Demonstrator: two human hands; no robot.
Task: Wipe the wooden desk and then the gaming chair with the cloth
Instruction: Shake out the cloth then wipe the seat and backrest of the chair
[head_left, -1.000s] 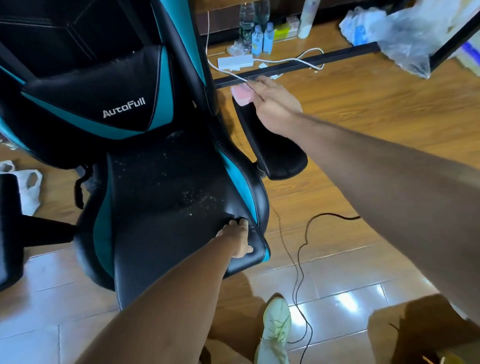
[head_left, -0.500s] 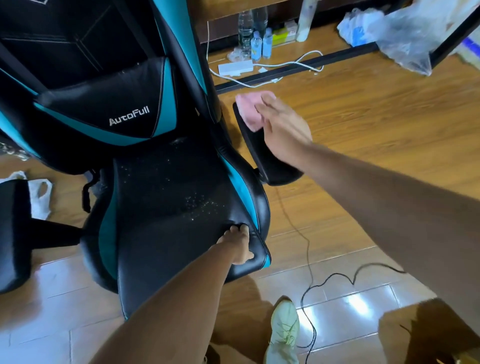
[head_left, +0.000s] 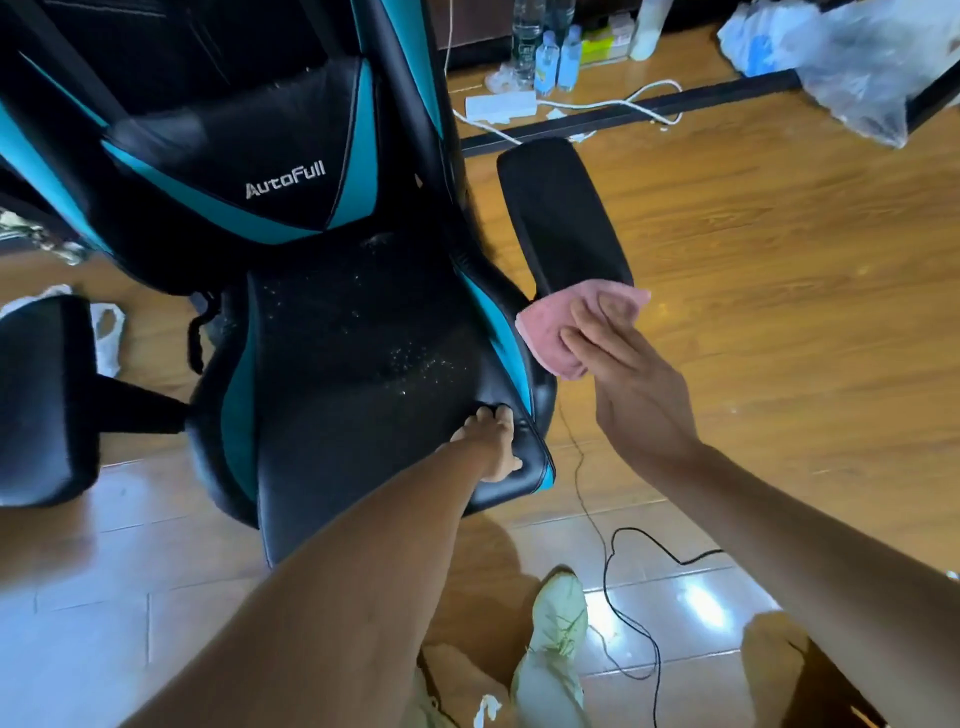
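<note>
As right hand (head_left: 628, 384) presses, fuzzy pink cloth (head_left: 548, 332), padded black armrest (head_left: 561, 218)

Head camera, steeply downward, close above gaming chair (head_left: 363, 389)

Both arms outstretched; left grip (head_left: 491, 441) curled, right grip (head_left: 623, 374) flat-fingered.

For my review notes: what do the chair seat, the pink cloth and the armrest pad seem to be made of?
Chair seat: probably leather or imitation, smooth with soft sheen and stitched seams. Pink cloth: soft woven or terry textile, matte, creased in folds. Armrest pad: matte black, perhaps foam or rubbery plastic; the look leaves it open.
</note>
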